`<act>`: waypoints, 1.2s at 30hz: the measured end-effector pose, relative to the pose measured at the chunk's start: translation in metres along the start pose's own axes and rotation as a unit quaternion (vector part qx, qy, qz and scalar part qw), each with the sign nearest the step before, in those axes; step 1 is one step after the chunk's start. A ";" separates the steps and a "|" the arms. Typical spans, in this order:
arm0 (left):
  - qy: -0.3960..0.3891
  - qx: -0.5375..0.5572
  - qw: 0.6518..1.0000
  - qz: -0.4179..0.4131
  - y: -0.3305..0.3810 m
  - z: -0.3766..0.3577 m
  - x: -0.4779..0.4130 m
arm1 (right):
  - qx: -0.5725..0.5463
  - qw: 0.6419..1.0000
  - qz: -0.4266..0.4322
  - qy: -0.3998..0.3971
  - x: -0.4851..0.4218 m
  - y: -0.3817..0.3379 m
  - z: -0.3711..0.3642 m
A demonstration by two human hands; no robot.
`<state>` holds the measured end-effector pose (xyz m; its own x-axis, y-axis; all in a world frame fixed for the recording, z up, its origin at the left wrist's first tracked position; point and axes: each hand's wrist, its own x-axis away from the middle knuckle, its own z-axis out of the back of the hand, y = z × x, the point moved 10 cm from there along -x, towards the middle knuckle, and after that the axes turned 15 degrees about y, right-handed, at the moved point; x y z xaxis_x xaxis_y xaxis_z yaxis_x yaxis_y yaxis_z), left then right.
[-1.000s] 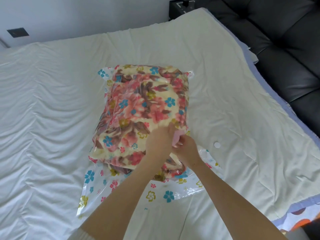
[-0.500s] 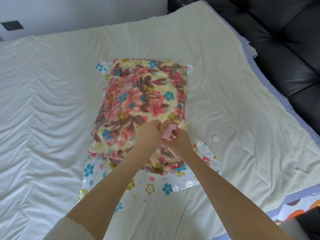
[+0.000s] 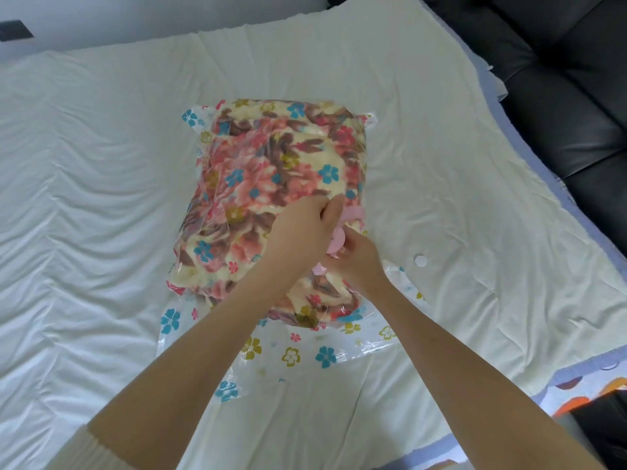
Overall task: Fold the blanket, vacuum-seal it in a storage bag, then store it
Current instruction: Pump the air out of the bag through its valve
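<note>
1. In the head view, we see the folded floral blanket (image 3: 271, 171) inside the clear storage bag (image 3: 305, 354), which lies mid-bed (image 3: 84, 164).
2. Our left hand (image 3: 302, 228) and right hand (image 3: 359, 266) both curl around a pink plastic piece (image 3: 336, 246) on top of the bag.

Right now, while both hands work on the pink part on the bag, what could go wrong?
1. The left hand and right hand both grip the pink valve over the soft blanket; hard twisting may tear the storage bag film there.
2. The small white disc lies loose on the bed sheet, apart from the bag; it could get lost.
</note>
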<state>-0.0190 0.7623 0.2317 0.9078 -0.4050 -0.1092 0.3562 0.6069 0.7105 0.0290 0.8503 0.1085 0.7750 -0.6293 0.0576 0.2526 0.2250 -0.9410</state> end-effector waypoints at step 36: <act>0.017 0.017 0.999 0.048 -0.012 -0.013 0.002 | 0.006 1.000 -0.016 0.003 -0.003 0.000 0.005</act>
<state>-0.0180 0.7635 0.2138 0.9448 -0.3216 -0.0629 0.2597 0.6178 0.7422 0.0299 0.8558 0.1104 0.7630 -0.6405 0.0865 0.2845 0.2127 -0.9348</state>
